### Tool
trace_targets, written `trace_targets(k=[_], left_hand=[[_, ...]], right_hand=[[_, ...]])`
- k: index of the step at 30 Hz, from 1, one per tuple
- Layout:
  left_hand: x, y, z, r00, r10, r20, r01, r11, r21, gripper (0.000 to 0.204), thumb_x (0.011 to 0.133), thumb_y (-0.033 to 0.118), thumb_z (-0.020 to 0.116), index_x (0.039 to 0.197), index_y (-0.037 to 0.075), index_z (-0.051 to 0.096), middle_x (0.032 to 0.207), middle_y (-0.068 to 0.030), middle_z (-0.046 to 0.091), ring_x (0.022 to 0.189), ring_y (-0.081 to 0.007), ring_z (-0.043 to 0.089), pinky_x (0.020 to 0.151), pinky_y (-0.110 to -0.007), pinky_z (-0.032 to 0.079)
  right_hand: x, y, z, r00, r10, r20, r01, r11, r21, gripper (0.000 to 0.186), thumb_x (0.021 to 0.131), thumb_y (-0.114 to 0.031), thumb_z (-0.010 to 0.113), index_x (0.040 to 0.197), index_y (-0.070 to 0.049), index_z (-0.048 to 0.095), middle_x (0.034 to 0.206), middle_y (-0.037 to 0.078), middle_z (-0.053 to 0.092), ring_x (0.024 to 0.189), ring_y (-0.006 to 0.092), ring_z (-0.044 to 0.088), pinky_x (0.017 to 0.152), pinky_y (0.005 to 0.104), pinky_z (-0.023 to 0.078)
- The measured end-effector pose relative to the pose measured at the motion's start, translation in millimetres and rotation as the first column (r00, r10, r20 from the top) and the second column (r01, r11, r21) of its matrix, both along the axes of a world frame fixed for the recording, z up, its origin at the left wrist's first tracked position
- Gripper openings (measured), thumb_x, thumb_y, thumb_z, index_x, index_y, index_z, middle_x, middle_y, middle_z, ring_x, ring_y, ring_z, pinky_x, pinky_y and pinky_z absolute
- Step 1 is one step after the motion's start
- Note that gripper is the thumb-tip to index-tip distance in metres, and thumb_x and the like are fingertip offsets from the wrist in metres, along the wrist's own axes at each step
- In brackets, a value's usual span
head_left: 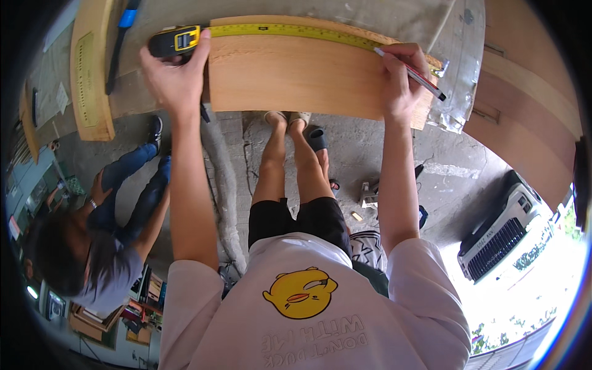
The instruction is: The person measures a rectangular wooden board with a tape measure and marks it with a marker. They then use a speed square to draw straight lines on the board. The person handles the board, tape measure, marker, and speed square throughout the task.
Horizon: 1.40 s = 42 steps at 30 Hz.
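Note:
A wooden board point(290, 74) lies across the work table in front of me. My left hand point(176, 77) is closed around a black and yellow tape measure point(176, 41) beside the board's left end. Its yellow blade point(277, 29) runs out along the far part of the board to the right. In my right hand point(404, 80) a red, white and black pen point(412, 75) is gripped, its pale tip over the blade. That hand rests at the board's right part, and the blade's metal end point(440, 69) shows just past it.
Another plank point(91, 74) lies on the table point(154, 15) at the left, near a blue and black tool point(126, 18). A person in jeans point(123, 179) sits at the lower left. A brown wooden panel point(524, 105) and a white vehicle point(509, 231) are on the right.

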<state>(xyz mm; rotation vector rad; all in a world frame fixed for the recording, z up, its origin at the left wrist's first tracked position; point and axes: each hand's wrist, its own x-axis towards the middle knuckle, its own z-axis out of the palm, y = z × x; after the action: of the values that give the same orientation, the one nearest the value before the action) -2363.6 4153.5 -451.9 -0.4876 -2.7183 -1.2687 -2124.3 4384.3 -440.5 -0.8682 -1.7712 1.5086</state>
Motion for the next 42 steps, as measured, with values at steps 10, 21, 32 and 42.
trace_targets(k=[10, 21, 32, 42], left_hand=[[8.6, 2.4, -9.0, 0.992, 0.046, -0.119, -0.040, 0.998, 0.052, 0.077, 0.068, 0.036, 0.093, 0.113, -0.010, 0.052, 0.102, -0.0174, 0.066, 0.089, -0.0213, 0.067, 0.081, -0.034, 0.056], [13.6, 3.9, -0.2, 0.985, 0.109, -0.135, -0.118, 0.991, -0.059, 0.082, 0.066, 0.044, 0.093, 0.115, -0.009, 0.054, 0.103, -0.0201, 0.068, 0.094, -0.0265, 0.069, 0.087, -0.039, 0.054], [17.5, 9.5, 1.8, 0.981, 0.107, -0.160, -0.108, 0.994, 0.002, 0.080, 0.066, 0.040, 0.093, 0.116, -0.008, 0.054, 0.104, -0.0196, 0.067, 0.093, -0.0261, 0.069, 0.085, -0.038, 0.056], [14.2, 6.8, -0.5, 0.977, 0.097, -0.192, -0.112, 0.991, -0.071, 0.079, 0.067, 0.039, 0.093, 0.116, -0.008, 0.053, 0.101, -0.0170, 0.068, 0.089, -0.0225, 0.069, 0.082, -0.036, 0.057]], right_hand=[[-10.4, -4.2, 6.5, 0.999, 0.020, 0.039, -0.019, 1.000, -0.021, 0.008, 0.081, 0.000, 0.057, 0.080, 0.000, 0.064, 0.070, 0.001, 0.061, 0.065, 0.0055, 0.049, 0.060, 0.0221, 0.040], [-15.1, -8.5, 4.2, 0.998, 0.040, 0.049, -0.044, 0.996, 0.079, 0.008, 0.079, -0.001, 0.055, 0.078, 0.001, 0.062, 0.067, 0.002, 0.059, 0.063, 0.0066, 0.048, 0.058, 0.0235, 0.039], [-14.4, -5.3, 2.3, 0.997, 0.048, 0.054, -0.053, 0.994, 0.096, 0.009, 0.079, -0.001, 0.054, 0.078, 0.001, 0.062, 0.065, 0.003, 0.059, 0.062, 0.0072, 0.050, 0.058, 0.0240, 0.041], [-15.4, -3.9, 1.2, 0.995, 0.054, 0.079, -0.064, 0.990, 0.129, 0.009, 0.079, -0.002, 0.054, 0.078, 0.001, 0.062, 0.064, 0.004, 0.059, 0.059, 0.0078, 0.050, 0.056, 0.0242, 0.040]])
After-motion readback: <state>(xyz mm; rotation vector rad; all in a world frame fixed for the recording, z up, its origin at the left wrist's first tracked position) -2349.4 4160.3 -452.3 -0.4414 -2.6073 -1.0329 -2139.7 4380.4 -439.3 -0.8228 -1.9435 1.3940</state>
